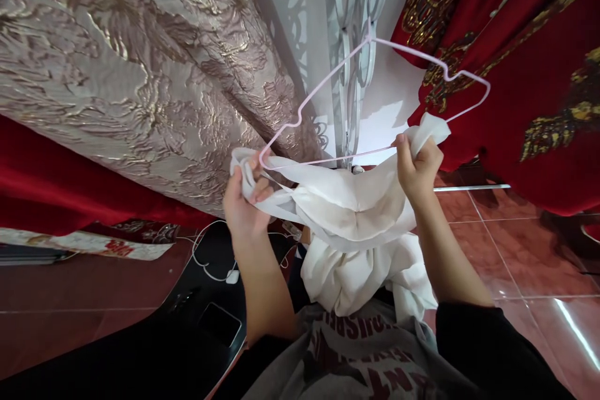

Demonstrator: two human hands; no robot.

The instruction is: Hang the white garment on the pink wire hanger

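A pink clothes hanger (328, 75) hangs by its hook from the white metal rack ahead of me. Below its bottom bar spreads a white garment (351, 200) of thin cloth, its lower part bunched against my shirt. My left hand (248, 200) is curled around one white strap or edge of the garment, close to the hanger's left corner. On the other side my right hand (419, 165) grips a gathered part of the same cloth, next to the bottom bar. Folds hide some fingertips of both hands.
Pale embossed fabric (154, 56) with gold flowers hangs at the left. Red embroidered dresses (515, 94) hang at the right. The white rack (349, 62) stands between them. A black table (154, 344) at lower left bears a phone (220, 324) and a white charger (232, 276) with its cable.
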